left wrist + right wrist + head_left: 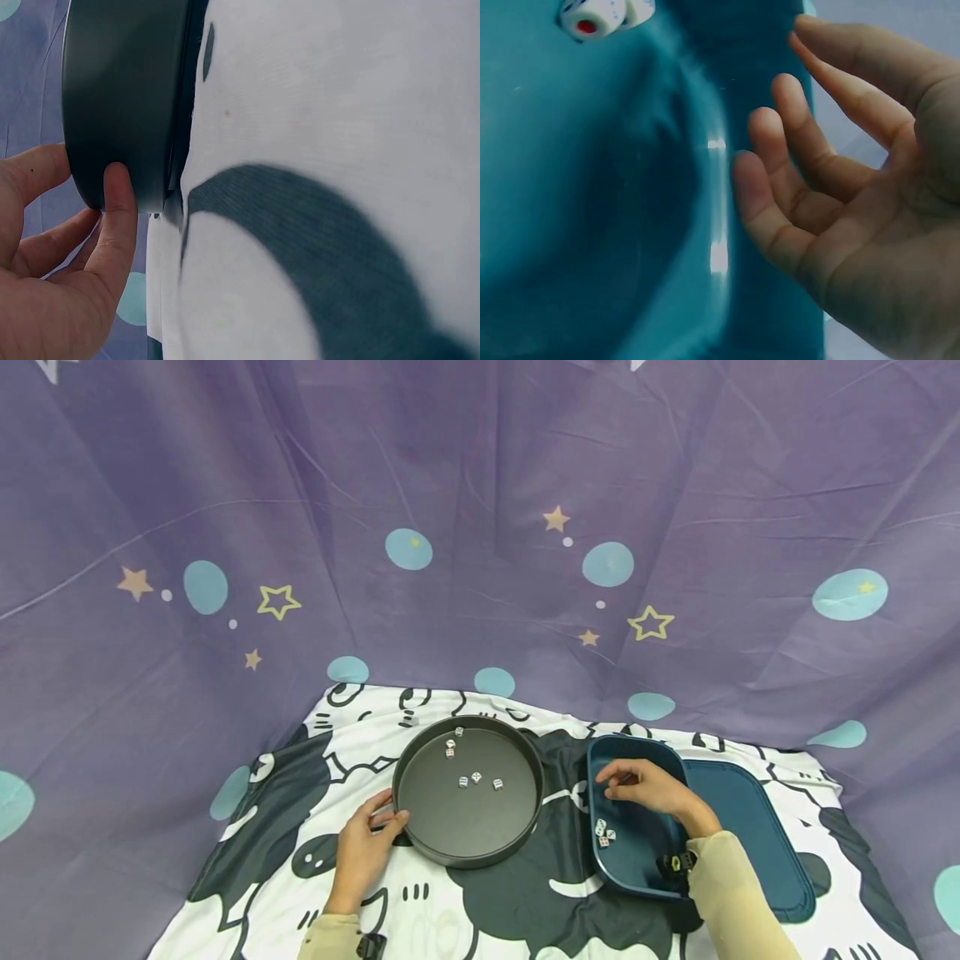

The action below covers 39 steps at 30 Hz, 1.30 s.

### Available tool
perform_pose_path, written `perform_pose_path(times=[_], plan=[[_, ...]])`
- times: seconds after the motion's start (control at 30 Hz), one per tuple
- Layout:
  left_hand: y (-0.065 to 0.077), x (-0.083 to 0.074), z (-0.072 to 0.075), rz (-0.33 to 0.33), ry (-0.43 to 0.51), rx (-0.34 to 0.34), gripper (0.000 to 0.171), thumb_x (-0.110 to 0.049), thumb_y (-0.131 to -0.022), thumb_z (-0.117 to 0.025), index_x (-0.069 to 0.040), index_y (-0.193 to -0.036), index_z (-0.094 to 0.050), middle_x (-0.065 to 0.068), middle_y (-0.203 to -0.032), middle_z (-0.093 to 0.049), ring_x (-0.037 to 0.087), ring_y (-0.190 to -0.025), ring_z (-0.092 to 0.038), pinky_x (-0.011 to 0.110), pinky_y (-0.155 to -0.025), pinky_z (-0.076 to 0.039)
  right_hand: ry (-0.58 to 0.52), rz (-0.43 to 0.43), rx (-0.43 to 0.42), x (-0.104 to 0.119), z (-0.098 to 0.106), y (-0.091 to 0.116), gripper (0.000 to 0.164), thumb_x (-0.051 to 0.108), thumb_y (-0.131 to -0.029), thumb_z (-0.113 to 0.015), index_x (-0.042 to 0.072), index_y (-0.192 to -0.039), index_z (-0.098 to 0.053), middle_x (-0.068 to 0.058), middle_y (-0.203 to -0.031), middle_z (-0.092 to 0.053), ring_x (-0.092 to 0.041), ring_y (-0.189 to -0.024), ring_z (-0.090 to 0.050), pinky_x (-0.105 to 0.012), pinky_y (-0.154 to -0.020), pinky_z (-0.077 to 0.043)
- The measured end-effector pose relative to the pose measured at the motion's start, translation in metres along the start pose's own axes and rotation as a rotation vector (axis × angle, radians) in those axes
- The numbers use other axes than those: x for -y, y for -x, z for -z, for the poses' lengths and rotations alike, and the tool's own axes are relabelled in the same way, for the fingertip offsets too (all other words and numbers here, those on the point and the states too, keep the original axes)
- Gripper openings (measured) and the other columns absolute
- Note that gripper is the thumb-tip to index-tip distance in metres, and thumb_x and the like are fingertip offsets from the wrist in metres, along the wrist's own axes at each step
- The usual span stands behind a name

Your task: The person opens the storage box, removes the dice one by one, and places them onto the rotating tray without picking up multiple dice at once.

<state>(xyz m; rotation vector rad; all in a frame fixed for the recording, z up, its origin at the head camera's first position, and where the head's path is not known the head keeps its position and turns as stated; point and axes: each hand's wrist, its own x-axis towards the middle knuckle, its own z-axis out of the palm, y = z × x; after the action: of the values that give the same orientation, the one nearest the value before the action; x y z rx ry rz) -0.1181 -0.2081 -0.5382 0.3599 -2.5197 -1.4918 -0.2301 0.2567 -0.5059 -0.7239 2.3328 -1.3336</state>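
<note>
Purple curtain (465, 460): backdrop across the upper part of the frame.
Patterned cloth (517, 902): spread across the lower middle, beneath the vessels.
Round pan (468, 827): lower middle; likely stiff and fairly light, best steadied by its upright wall.
Blue tray (637, 856): lower right of centre; looks like smooth, rigid plastic, easiest taken by the rim.
Blue lid (761, 835): flat, just right of the tray.
Left hand (365, 852): at the pan's left edge, fingers pinching its wall.
Right hand (652, 789): over the tray's upper part, fingers loosely bent, thumb and index tips nearly meeting, nothing seen between.
White dice (476, 777): 6 lie scattered in the pan; a small cluster sits in the tray's left side. Probably light, hard and slippery; pinch each by 2 opposite faces.
</note>
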Motion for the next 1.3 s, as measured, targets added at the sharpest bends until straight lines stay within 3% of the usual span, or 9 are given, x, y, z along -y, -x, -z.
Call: perform_pose_path(times=[0.13, 0.3, 0.57, 0.8, 1.3], plan=[[-0.001, 0.0, -0.001, 0.005, 0.003, 0.004, 0.05, -0.024, -0.091, -0.076, -0.01, -0.137, -0.061, 0.014, -0.119, -0.07, 0.027, -0.106, -0.068, 0.051, -0.098, -0.046, -0.044, 0.037, 0.106, -0.01, -0.004, 0.001, 0.025, -0.002, -0.092, -0.068, -0.005, -0.116, -0.067, -0.021, -0.098, -0.063, -0.023, -0.087, -0.062, -0.028, -0.072, -0.052], [0.0, -0.001, -0.001, 0.009, 0.011, 0.004, 0.05, -0.024, -0.091, -0.076, -0.009, -0.137, -0.06, 0.015, -0.119, -0.07, 0.028, -0.106, -0.068, 0.051, -0.098, -0.045, -0.055, 0.036, 0.188, -0.017, -0.008, 0.001, 0.025, -0.007, -0.089, -0.067, -0.004, -0.114, -0.068, -0.024, -0.096, -0.061, -0.021, -0.085, -0.056, -0.026, -0.07, -0.049], [-0.001, -0.001, -0.001, 0.009, 0.022, 0.005, 0.05, -0.023, -0.091, -0.076, -0.009, -0.137, -0.06, 0.014, -0.12, -0.07, 0.028, -0.106, -0.068, 0.051, -0.097, -0.046, -0.016, 0.068, 0.216, -0.021, -0.009, 0.0, 0.022, -0.01, -0.087, -0.067, -0.005, -0.109, -0.07, -0.011, -0.088, -0.061, -0.016, -0.08, -0.055, -0.024, -0.067, -0.047], [-0.001, 0.0, -0.001, 0.009, 0.022, 0.003, 0.05, -0.024, -0.091, -0.076, -0.009, -0.137, -0.061, 0.014, -0.12, -0.07, 0.027, -0.106, -0.068, 0.05, -0.098, -0.045, -0.02, 0.07, 0.247, -0.023, -0.011, -0.001, 0.022, -0.01, -0.085, -0.068, -0.005, -0.106, -0.071, -0.022, -0.085, -0.06, -0.012, -0.077, -0.051, -0.022, -0.064, -0.043], [0.0, -0.001, 0.0, 0.01, 0.025, 0.0, 0.051, -0.023, -0.091, -0.076, -0.009, -0.137, -0.061, 0.014, -0.124, -0.068, 0.027, -0.106, -0.068, 0.05, -0.097, -0.047, 0.01, 0.09, 0.267, -0.02, -0.016, -0.004, 0.021, -0.01, -0.082, -0.071, -0.001, -0.1, -0.074, -0.018, -0.084, -0.064, -0.008, -0.071, -0.046, -0.021, -0.061, -0.042]])
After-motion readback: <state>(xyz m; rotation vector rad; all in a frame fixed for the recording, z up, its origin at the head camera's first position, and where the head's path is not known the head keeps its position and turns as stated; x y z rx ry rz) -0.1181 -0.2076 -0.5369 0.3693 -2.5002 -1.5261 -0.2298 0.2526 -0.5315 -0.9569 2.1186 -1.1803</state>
